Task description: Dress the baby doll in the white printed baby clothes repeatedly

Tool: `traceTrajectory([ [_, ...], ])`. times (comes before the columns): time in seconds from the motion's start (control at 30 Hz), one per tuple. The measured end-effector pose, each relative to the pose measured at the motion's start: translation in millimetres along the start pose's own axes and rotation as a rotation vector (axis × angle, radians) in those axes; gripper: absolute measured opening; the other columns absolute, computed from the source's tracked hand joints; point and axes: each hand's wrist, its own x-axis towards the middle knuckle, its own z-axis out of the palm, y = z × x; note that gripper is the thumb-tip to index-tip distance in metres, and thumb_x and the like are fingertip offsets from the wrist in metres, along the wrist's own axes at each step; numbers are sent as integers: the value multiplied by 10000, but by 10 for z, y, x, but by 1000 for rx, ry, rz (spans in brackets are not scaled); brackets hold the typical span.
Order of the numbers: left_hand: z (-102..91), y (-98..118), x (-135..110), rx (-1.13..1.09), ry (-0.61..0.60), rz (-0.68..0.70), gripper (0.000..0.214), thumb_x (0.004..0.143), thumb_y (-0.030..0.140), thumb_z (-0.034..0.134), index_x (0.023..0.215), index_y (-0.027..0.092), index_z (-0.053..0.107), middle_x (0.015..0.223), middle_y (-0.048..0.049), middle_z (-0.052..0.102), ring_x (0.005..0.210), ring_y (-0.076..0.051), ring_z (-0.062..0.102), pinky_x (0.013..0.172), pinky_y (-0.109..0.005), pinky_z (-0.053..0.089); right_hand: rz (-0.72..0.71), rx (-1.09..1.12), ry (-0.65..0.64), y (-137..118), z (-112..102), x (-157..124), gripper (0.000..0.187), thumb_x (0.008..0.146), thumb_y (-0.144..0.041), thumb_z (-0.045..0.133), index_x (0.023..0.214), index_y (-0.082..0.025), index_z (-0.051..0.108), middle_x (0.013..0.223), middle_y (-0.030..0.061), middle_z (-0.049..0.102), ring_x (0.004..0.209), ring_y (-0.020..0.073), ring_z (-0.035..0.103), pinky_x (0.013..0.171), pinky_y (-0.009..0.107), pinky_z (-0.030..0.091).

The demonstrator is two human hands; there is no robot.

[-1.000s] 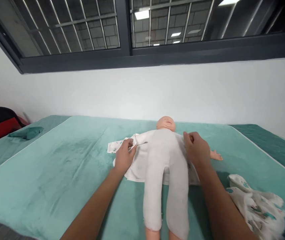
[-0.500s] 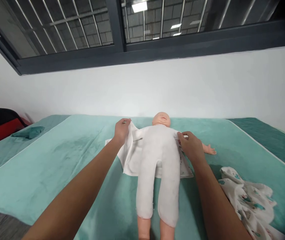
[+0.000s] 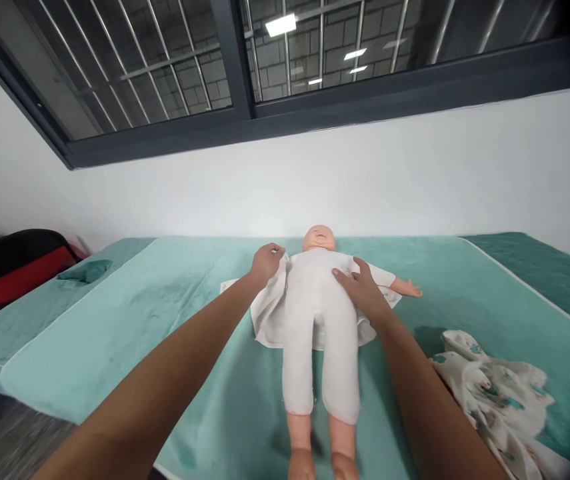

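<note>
A baby doll (image 3: 317, 313) with a white cloth body lies on its back on the teal blanket (image 3: 155, 320), head towards the wall. Under it is spread a white garment (image 3: 267, 317). My left hand (image 3: 265, 262) is closed on the garment's left flap beside the doll's shoulder, lifting it up. Fingers stretched out, my right hand (image 3: 362, 288) lies flat on the doll's chest. The doll's bare right-side arm (image 3: 407, 288) sticks out beyond that hand.
A crumpled white printed cloth (image 3: 495, 400) lies on the blanket at the lower right. A small teal cloth (image 3: 85, 271) and a black and red bag (image 3: 12, 263) are at the far left. The wall and a barred window (image 3: 285, 53) stand behind.
My right hand moved from the garment's right edge onto the doll's chest and flattened. My left hand kept the left flap raised, drawing it closer to the doll's shoulder. The view shifted left.
</note>
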Motion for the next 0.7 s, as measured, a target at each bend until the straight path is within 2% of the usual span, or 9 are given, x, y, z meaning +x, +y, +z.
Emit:
traceTrajectory([
  [0.1, 35, 88, 67, -12, 29, -5, 167, 831, 327, 579, 723, 201, 598, 684, 18, 540, 567, -110, 424, 555, -249, 334, -5, 32, -30, -102, 93, -81, 1009, 698, -628, 696, 1508, -274, 210, 1418, 187, 461, 1229, 314, 531, 994, 456, 447],
  [0.2, 25, 215, 114, -24, 57, -14, 169, 871, 332, 537, 776, 202, 588, 660, 26, 504, 570, -105, 407, 544, -240, 318, -104, 106, -110, -180, 189, -147, 998, 723, -598, 693, 1519, -298, 172, 1442, 161, 439, 1287, 288, 485, 1072, 455, 379],
  [0.3, -67, 347, 78, -14, -16, -59, 164, 870, 329, 551, 801, 190, 604, 629, 23, 508, 542, -103, 423, 514, -242, 312, -72, 125, -197, -162, 256, -153, 958, 767, -638, 626, 1527, -295, 155, 1493, 169, 382, 1333, 286, 443, 1107, 469, 333],
  [0.4, -210, 493, -60, 11, -221, -124, 137, 788, 283, 662, 744, 154, 642, 636, -8, 581, 516, -109, 491, 500, -252, 354, -9, 77, -241, -89, 288, -121, 908, 800, -674, 557, 1523, -260, 198, 1521, 188, 345, 1347, 298, 427, 1123, 486, 307],
  [0.47, -315, 602, -172, 11, -385, -166, 135, 733, 267, 718, 754, 141, 676, 726, -53, 662, 544, -132, 569, 516, -265, 418, -10, 68, -237, -49, 298, -107, 885, 810, -680, 537, 1517, -250, 222, 1527, 184, 341, 1359, 295, 412, 1128, 483, 302],
  [0.57, -457, 713, -280, -60, -715, -134, 282, 737, 360, 728, 945, 172, 705, 985, -118, 718, 685, -183, 673, 550, -274, 479, -23, 75, -222, -29, 298, -112, 859, 814, -680, 535, 1507, -266, 242, 1537, 162, 336, 1376, 284, 390, 1124, 471, 314],
  [0.6, -493, 712, -293, -83, -769, -88, 334, 752, 403, 712, 1004, 185, 694, 1050, -128, 711, 723, -191, 686, 560, -273, 488, -23, 77, -218, -30, 295, -118, 852, 814, -681, 534, 1504, -271, 250, 1538, 157, 336, 1376, 280, 389, 1123, 468, 318],
  [0.63, -520, 685, -296, -76, -758, -40, 363, 768, 441, 689, 1032, 194, 680, 1085, -130, 703, 744, -192, 690, 567, -272, 494, -24, 78, -219, -33, 290, -124, 848, 814, -682, 534, 1502, -273, 253, 1538, 156, 337, 1372, 278, 395, 1120, 466, 322],
  [0.7, -547, 561, -292, 26, -583, 11, 365, 781, 491, 655, 977, 183, 668, 1056, -127, 703, 739, -186, 682, 573, -272, 498, -24, 70, -223, -40, 277, -130, 845, 813, -688, 530, 1499, -275, 261, 1532, 161, 346, 1360, 279, 412, 1118, 472, 320],
])
